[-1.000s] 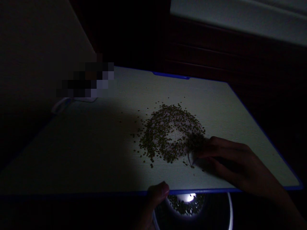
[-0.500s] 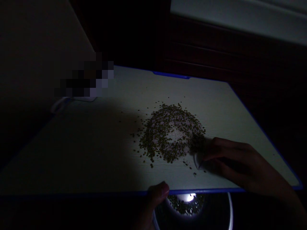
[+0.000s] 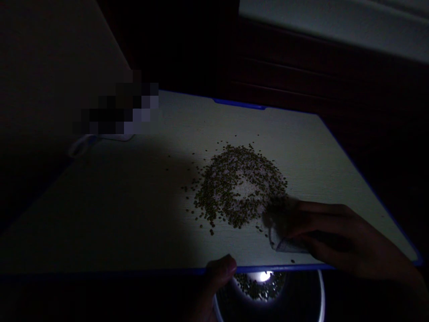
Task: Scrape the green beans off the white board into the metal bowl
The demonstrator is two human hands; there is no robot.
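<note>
A heap of small green beans [image 3: 214, 203], likely mung beans, mixed with pale rice-like grains [image 3: 246, 189] lies on a light board [image 3: 140, 232] with a blue rim. At the heap's near right side my right hand [image 3: 321, 228] is closed round a translucent, curved-edged thing [image 3: 275, 239], dim and partly hidden by the fingers. My left hand [image 3: 216, 281] is at the board's front edge, its thumb over the blue rim and beside a bowl [image 3: 322, 295]. Its other fingers are hidden, but it appears to hold the bowl under the edge. Green beans and a bright glare show inside the bowl.
A pixelated patch covers a pale object with a looped strap [image 3: 78, 146] at the board's back left. Stray beans are scattered about the heap. Beyond the board stand dark panelling [image 3: 301, 76] and a pale ledge [image 3: 335, 27]. The room is very dark.
My right hand has drawn slightly toward the board's front edge, with the translucent thing tilted and showing more. A few loose beans there have shifted nearer the edge. My left hand stays put.
</note>
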